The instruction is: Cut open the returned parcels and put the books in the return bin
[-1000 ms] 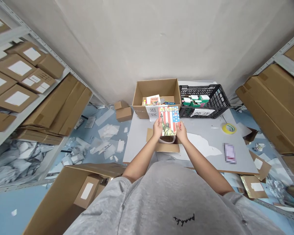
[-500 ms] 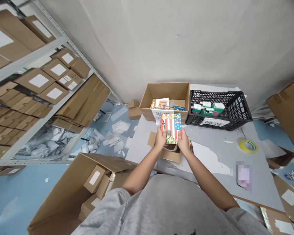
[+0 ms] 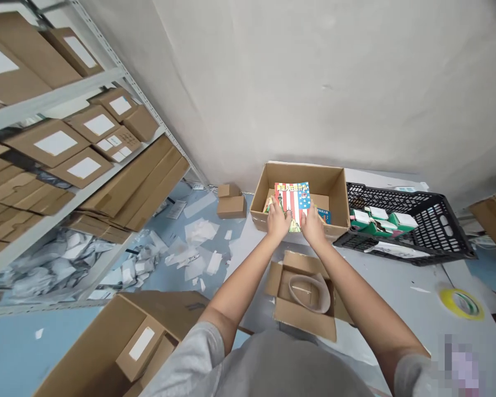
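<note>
Both hands hold one book (image 3: 292, 203) with a striped flag cover and a statue picture. My left hand (image 3: 277, 221) grips its lower left corner and my right hand (image 3: 313, 227) its lower right corner. The book hangs over the open cardboard box (image 3: 301, 175) at the far edge of the grey table (image 3: 397, 298), above other books lying inside. Close to my body a small opened cardboard mailer (image 3: 303, 295) lies on the table under my forearms, with a curled strip of card in it.
A black plastic crate (image 3: 438, 220) with green and white packets stands right of the box. A yellow tape roll (image 3: 462, 303) lies at the table's right. Metal shelves (image 3: 62, 99) of cartons fill the left. A large open carton (image 3: 119, 342) and paper scraps (image 3: 182, 248) cover the blue floor.
Both hands carried the book away from my body, from above the small mailer to over the far cardboard box. The mailer is now uncovered. The view tilted left and down.
</note>
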`<state>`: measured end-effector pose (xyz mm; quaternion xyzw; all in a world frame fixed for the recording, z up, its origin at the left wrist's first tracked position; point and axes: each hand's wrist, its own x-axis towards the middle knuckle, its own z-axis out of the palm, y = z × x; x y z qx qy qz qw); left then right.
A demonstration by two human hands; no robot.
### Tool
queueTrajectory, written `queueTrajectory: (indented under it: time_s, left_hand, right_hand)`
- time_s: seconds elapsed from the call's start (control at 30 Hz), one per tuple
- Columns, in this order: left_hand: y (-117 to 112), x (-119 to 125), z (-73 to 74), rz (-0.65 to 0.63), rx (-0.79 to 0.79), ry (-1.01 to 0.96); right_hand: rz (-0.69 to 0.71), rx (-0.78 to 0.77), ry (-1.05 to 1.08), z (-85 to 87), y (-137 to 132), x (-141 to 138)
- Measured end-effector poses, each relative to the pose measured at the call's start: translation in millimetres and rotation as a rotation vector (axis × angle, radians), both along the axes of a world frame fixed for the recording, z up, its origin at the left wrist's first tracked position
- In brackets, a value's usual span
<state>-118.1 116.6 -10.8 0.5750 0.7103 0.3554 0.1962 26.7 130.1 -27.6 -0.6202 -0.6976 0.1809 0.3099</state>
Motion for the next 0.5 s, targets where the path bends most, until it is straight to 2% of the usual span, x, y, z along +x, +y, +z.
queueTrajectory:
  time_s: [0.07, 0.13, 0.27, 0.4, 0.5]
  left_hand:
    - [43, -9, -8.5, -0.017, -0.009, 0.043]
    - [85, -16, -23.8, -0.044, -0.044, 0.075]
    - [155, -28, -68.8, -0.116, -0.241, 0.089]
    - [198, -33, -119.6, -0.18, -0.494, -0.014]
    - [213, -32, -150.0, -0.157, -0.531, -0.17]
  right_hand:
    - [-0.019, -0.005, -0.056, -9.6, 40, -12]
    - [-0.033, -0.027, -0.097, -26.7, 78, -20]
    - [0.021, -0.152, -0.171, -75.0, 139, -26]
    - [0.096, -0.363, -0.241, -128.7, 173, -20]
    - [0.205, -0.446, -0.309, -158.9, 181, -15]
